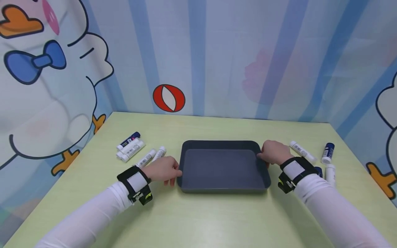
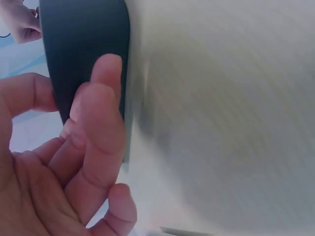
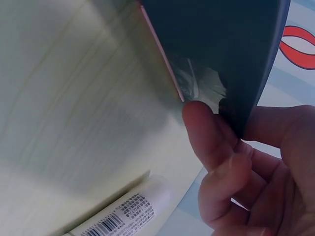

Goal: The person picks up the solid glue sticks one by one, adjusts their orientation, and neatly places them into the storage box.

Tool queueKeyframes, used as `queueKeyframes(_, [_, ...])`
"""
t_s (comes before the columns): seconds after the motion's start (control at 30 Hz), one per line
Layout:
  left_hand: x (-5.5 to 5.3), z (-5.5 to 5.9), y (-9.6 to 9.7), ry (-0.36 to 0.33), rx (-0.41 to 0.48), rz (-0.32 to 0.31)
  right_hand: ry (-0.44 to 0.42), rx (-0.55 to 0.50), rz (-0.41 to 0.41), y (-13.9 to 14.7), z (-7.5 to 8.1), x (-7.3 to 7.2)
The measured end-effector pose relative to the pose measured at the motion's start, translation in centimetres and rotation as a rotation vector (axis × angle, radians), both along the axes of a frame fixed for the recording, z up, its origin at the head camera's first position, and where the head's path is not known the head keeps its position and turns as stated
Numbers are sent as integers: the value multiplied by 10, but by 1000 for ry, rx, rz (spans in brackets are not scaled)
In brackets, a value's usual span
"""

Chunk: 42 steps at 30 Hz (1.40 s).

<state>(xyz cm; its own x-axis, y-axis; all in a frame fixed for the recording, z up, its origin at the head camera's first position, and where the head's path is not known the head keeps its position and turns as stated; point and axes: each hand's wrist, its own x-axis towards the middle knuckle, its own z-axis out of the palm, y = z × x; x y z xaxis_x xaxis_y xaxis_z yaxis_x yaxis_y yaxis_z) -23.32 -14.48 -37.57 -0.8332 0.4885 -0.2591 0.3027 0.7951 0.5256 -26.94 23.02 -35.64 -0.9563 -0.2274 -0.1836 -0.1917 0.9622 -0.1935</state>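
Observation:
A dark grey rectangular tray [image 1: 224,168] lies at the middle of the table, its inside bare. My left hand [image 1: 163,169] grips its left side, thumb at the rim and fingers against the outer wall [image 2: 83,37]. At the far right corner, my right hand [image 1: 274,152] pinches the rim between thumb and fingers. The right wrist view shows the outer wall [image 3: 211,39] with a shiny, see-through patch near the fingertips. A white tube [image 3: 128,211] with a barcode label, like a glue stick, lies below the right hand.
Left of the tray lie several white tubes [image 1: 133,150] and a dark blue one [image 1: 128,140]. More are on the right: a white tube [image 1: 302,151], a blue-capped tube [image 1: 327,153] and a white tube [image 1: 330,175] by the right sleeve. A printed curtain [image 1: 223,62] stands behind the table.

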Motion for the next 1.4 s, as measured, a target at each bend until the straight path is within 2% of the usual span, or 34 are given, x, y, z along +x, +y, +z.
queueKeyframes(0.53, [-2, 2, 3, 8, -49, 10, -3, -14, -5, 1, -2, 2])
queueKeyframes(0.67, [-2, 2, 5, -6, -66, 33, -58, -87, 8, 9, 0, 3])
queueKeyframes(0.8, [-4, 1, 6, -45, -58, 49, -89, -171, 23, 22, 10, 6])
queueKeyframes(1.0, [-9, -1, 4, -157, -5, 28, 4, -215, 66, 47, 29, 15])
queueKeyframes(1.17, [-11, -2, 5, -171, -5, 39, 74, -190, 23, 66, 40, 21])
queueKeyframes(1.27, [-11, -1, 6, -169, -8, 45, 86, -189, 8, 74, 40, 22])
queueKeyframes(1.4, [-10, 1, 8, -171, -18, 47, 88, -160, 5, 79, 29, 21])
